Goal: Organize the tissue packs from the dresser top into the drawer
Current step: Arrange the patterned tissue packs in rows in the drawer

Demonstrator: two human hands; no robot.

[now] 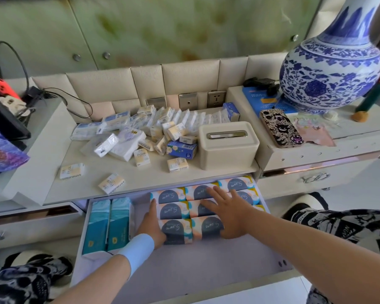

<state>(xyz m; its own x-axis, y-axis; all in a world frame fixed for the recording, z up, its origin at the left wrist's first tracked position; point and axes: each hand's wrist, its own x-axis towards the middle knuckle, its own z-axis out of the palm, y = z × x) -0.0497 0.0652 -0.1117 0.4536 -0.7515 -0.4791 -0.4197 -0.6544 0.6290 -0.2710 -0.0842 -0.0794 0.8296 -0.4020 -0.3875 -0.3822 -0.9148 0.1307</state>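
The drawer [195, 270] stands pulled out under the counter [154, 172]. A block of S.pure tissue packs [173, 208] fills its back right corner. The right hand [230, 213] lies flat on top of them with fingers spread. The left hand [150, 227] presses straight fingers against the block's left edge, in the gap beside two teal packs [108, 224] at the left wall. The drawer's front half is bare. Small tissue packs [140, 132] are heaped on the counter left of a tissue box [226, 143], with two near its front edge.
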